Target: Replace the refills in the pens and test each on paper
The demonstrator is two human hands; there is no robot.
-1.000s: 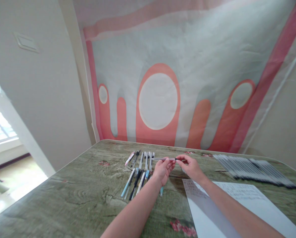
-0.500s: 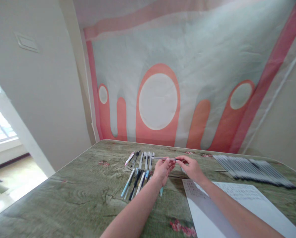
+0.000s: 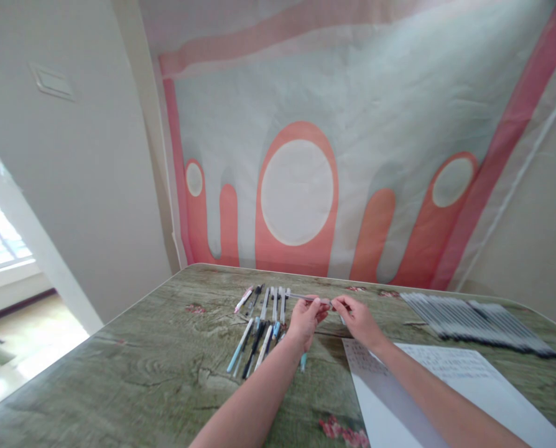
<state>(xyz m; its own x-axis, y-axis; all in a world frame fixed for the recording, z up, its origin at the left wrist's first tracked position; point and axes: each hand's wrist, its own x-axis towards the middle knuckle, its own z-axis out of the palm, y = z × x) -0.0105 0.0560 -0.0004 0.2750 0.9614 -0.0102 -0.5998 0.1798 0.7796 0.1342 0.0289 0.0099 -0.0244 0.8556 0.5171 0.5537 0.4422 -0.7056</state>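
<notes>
My left hand (image 3: 306, 320) is closed around a slim, pale pen (image 3: 299, 296), held almost level above the table. The pen's left end sticks out past my fingers toward the row of pens. At its right end, the fingertips of my right hand (image 3: 359, 320) are pinched together. Whether they grip the pen's tip or a small part by it is too fine to make out. Just left of my hands lie several clear pens (image 3: 275, 303) in a row, and nearer me several blue, black and white pens (image 3: 254, 345), partly covered by my left forearm.
A sheet of paper with handwriting (image 3: 399, 398) lies under my right forearm. Farther right is a wide row of thin, dark-tipped refills (image 3: 478, 320). The wood-patterned table (image 3: 166, 367) meets a wall with a pink-and-grey covering (image 3: 375, 112).
My right fingertips have shifted slightly at the pen's right end, and its dark tip shows less between my hands. My left hand keeps its hold in nearly the same place.
</notes>
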